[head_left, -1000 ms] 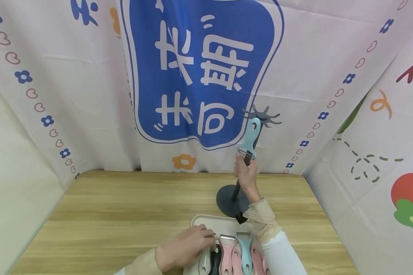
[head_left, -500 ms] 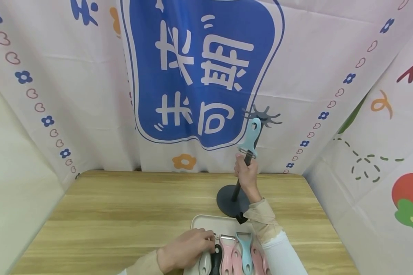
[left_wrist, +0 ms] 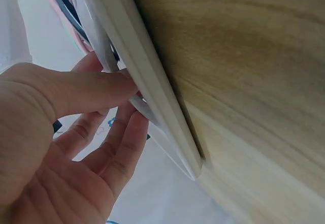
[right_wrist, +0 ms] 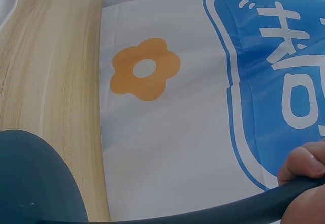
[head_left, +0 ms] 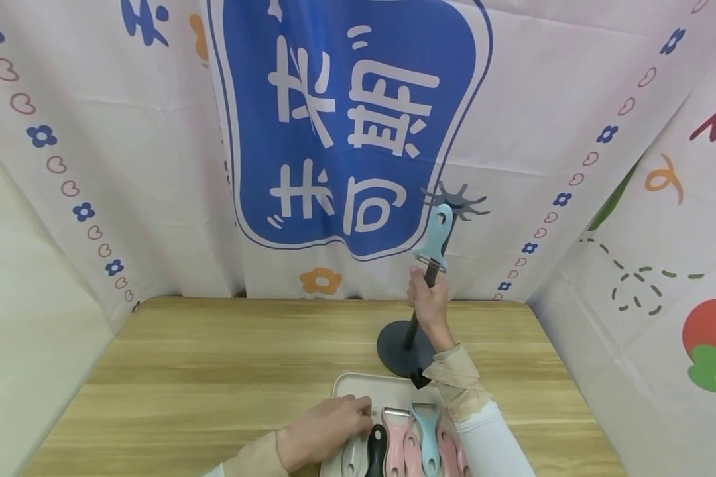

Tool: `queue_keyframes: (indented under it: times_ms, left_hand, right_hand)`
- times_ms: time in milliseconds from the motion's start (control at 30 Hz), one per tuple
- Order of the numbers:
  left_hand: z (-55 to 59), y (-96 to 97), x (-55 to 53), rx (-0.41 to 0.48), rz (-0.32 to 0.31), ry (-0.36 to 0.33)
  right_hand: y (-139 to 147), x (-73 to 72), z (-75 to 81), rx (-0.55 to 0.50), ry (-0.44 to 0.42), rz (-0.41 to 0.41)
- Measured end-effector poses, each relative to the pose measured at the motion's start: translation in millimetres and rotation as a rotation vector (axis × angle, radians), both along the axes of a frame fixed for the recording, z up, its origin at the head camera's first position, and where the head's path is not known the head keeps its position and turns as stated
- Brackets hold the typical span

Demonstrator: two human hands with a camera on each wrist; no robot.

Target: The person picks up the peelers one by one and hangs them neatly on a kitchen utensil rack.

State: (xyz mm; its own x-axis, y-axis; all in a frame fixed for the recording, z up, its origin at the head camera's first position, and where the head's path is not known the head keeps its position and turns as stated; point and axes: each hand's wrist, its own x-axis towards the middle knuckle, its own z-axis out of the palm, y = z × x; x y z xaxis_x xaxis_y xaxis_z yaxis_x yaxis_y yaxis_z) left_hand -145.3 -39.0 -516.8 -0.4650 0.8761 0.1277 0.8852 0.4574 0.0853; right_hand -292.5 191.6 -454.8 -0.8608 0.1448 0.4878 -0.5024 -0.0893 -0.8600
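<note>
At the bottom centre of the head view, the left hand [head_left: 325, 430] reaches into the tray [head_left: 365, 391] and appears to pinch the grey peeler [head_left: 352, 458] near its head. In the left wrist view, the thumb and fingers come together on it right beside the tray's rim, though the exact contact is partly hidden. The right hand [head_left: 429, 305], right of centre, has its fingers wrapped round the pole of the stand [head_left: 398, 351], just below the hanging blue peeler [head_left: 435, 235].

The step in hand looks to be taking up the grey peeler while the stand is steadied. The next move likely calls for a firm pinch and a lift clear of the rim without dragging the black peeler [head_left: 377, 450] just beside it; holding the stand upright would help if something is to be hung there.

The grey peeler lies at the tray's left side, its holed handle end toward the bottom of the frame and its head pointing up, under the fingers. Its long axis runs up the frame, leaning slightly right. The blue one has its handle end up and blade down, its axis close to the pole's.
</note>
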Motion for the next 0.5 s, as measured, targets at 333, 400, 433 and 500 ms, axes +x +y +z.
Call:
queue_keyframes:
  times_ms: [333, 400, 433, 500]
  left_hand:
    - [8.4, -2.9, 4.3, -0.008, 0.039, 0.025]
    - [11.7, -3.6, 4.0, 0.000, 0.038, 0.027]
    - [13.6, -3.8, 3.8, 0.009, 0.037, 0.017]
    - [17.5, -4.1, 3.3, 0.015, 0.034, 0.006]
  right_hand:
    - [-1, 0.2, -0.3, -0.003, 0.006, 0.009]
    - [-1, 0.0, -0.6, 0.000, 0.002, 0.007]
    - [-1, 0.1, -0.6, 0.002, -0.003, 0.004]
    - [-1, 0.2, -0.5, 0.001, -0.003, 0.006]
